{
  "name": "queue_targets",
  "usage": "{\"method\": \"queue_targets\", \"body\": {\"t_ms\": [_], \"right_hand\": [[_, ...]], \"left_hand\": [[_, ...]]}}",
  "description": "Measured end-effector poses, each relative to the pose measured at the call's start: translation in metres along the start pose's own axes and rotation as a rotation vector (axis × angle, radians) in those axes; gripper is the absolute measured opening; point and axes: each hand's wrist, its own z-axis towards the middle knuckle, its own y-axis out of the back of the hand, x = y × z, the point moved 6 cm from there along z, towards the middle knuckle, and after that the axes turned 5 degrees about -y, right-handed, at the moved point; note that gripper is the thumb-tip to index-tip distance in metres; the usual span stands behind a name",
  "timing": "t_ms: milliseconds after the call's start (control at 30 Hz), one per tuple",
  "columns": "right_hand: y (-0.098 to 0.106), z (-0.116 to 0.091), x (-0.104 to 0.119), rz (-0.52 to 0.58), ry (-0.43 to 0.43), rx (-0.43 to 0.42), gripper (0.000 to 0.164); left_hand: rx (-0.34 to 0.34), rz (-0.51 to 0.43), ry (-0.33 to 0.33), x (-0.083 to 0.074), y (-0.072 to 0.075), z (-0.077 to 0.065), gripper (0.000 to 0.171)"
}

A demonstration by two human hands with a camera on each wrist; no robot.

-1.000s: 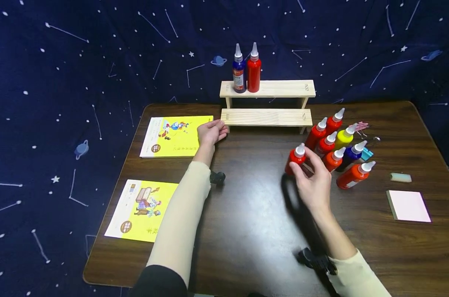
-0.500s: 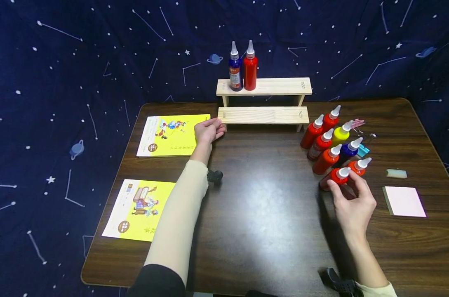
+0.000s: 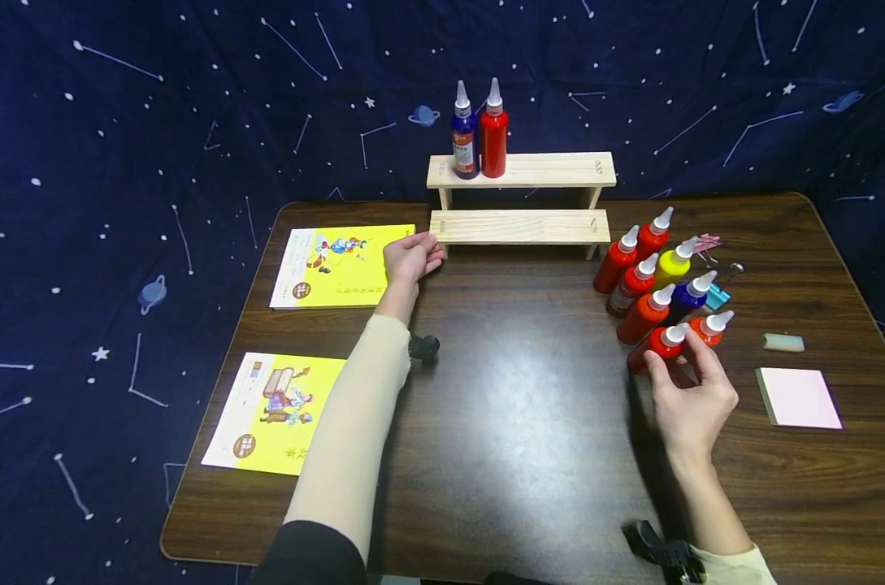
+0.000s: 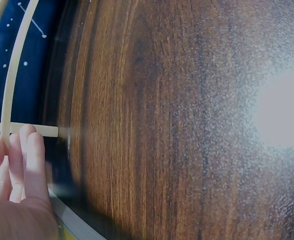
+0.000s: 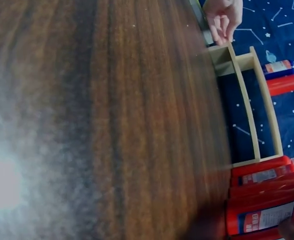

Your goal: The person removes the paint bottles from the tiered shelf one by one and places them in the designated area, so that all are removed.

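My left hand (image 3: pixel 407 262) pinches the left end of the lower step of a two-tier wooden rack (image 3: pixel 518 227); thumb and fingers meet on the board's edge in the left wrist view. With thumb and fingers, my right hand (image 3: pixel 694 402) grips a red squeeze bottle (image 3: pixel 645 351) near its white nozzle cap. That bottle is upright at the near end of a cluster of red, orange-red, yellow and blue bottles. An orange-red bottle (image 3: pixel 709 327) stands just behind it, partly hidden. On the top step stand a blue bottle (image 3: pixel 466 146) and a red bottle (image 3: pixel 494 145).
Yellow-and-white booklets (image 3: pixel 340 268) lie left of the rack, with another booklet (image 3: pixel 284 414) nearer me. Right of the bottles are clips (image 3: pixel 717 297), a small pale block (image 3: pixel 783 342) and a pink notepad (image 3: pixel 799 397). A dark starry cloth (image 3: pixel 193 97) hangs behind the table.
My right hand has carried the red bottle rightward and toward me, to the near end of the cluster. Over the last half second it barely shifts. The left hand stays on the rack.
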Motion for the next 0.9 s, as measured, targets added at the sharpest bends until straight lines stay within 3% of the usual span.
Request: {"method": "queue_targets", "body": {"t_ms": [267,433,533,600,733,900], "right_hand": [[0.008,0.003,0.026,0.086,0.068,-0.041,0.049],[0.019,-0.001,0.082,0.223,0.197,-0.104,0.039],[0.014,-0.001,0.115,0.321,0.263,-0.092,0.036],[0.004,0.002,0.13,0.366,0.296,-0.054,0.036],[-0.027,0.011,0.149,0.355,0.321,0.066,0.036],[-0.095,0.032,0.139,0.272,0.259,0.284,0.041]], "left_hand": [[-0.001,0.002,0.014,0.0,0.001,0.0,0.028],[0.0,0.002,0.008,-0.001,0.0,-0.001,0.028],[0.004,-0.003,0.007,-0.003,0.0,0.0,0.029],[0.005,-0.006,0.012,-0.004,0.0,0.001,0.028],[0.002,-0.002,0.007,-0.004,0.0,0.001,0.028],[-0.01,0.0,0.012,0.0,0.001,-0.001,0.027]]}}
